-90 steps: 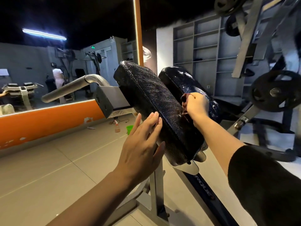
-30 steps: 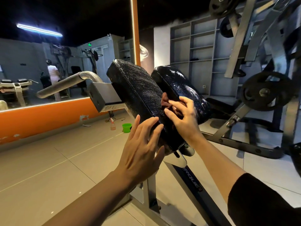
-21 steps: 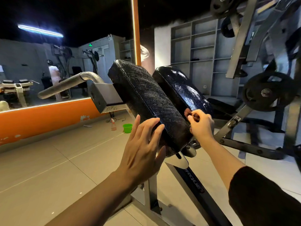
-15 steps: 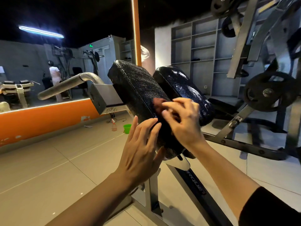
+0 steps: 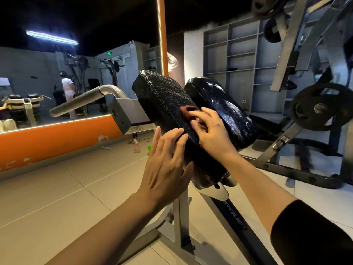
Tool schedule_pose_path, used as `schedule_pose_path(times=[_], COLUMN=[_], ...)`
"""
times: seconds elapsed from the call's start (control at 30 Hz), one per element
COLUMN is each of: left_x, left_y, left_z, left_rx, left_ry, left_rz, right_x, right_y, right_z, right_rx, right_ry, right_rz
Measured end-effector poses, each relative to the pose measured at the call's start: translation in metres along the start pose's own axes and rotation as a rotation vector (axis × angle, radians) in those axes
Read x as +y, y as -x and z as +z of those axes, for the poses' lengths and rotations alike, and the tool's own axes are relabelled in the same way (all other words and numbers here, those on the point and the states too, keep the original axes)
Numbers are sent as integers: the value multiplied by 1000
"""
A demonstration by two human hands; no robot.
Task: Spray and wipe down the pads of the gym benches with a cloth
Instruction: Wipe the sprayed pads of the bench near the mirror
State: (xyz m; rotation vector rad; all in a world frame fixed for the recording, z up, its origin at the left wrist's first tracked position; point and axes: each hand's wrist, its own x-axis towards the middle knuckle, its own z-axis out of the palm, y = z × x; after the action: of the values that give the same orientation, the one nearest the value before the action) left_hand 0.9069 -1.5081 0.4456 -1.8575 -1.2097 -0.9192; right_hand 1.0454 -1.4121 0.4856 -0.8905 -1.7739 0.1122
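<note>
Pads were mid-wipe, two of them side by side on the tilted bench frame: left pad (image 5: 168,104) w/ a dull, crackled face, right pad (image 5: 223,109) glossy and wet-looking. The person's right hand (image 5: 212,131) pressed a dark reddish cloth (image 5: 188,112) onto the inner edge of the left pad, right at the gap btwn the two. Its fingers (image 5: 198,113) were bent over the cloth, pinning and partly bunching it; most of the cloth was hidden under the hand, so I couldn't say how it was folded. Left hand (image 5: 166,165) lay flat w/ straight fingers on the lower outer side of the left pad, holding nothing, prob. steadying it.

Step in hand: wiping, spraying seemingly done. A spray bottle (image 5: 136,146) stood well apart on the floor near the orange wall.

Next move, as I judged it: drag the cloth across the rest of the dull left pad w/ firm pressure, left hand bracing, covering the stitched edge and lower end.
</note>
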Motion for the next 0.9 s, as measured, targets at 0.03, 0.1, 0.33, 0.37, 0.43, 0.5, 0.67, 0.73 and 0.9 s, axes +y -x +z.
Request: schedule_pose_path(times=[0.03,0.1,0.33,0.37,0.43,0.5,0.67,0.73,0.9], left_x=[-2,-5,-18,-20,-24,-28,-37,-39,-50], left_y=[0,-1,-18,-21,-24,-26,-41,-49,-59], left_z=[0,-3,-10,-11,-13,-15,-19,-20,-25], left_rx=[-6,-14,1,-2,-9,-16,-25,-15,-3], left_ry=[-5,-21,-44,-45,-49,-60,-100,-116,-143], left_rz=[-1,9,-13,-20,-23,-16,-5,-23,-41], right_x=[13,29,-36,-36,-13,14,3,-30,-13], right_y=[-7,-18,-28,-30,-41,-48,-62,-64,-83], right_z=[-1,-11,3,9,14,7,-4,2,22], right_rx=[-16,-8,33,-18,-41,-16,183,102,-40], right_ry=[-5,-26,-45,-22,5,2,10,-75,-40], right_rz=[100,300,-57,-68,45,265,263,18,145])
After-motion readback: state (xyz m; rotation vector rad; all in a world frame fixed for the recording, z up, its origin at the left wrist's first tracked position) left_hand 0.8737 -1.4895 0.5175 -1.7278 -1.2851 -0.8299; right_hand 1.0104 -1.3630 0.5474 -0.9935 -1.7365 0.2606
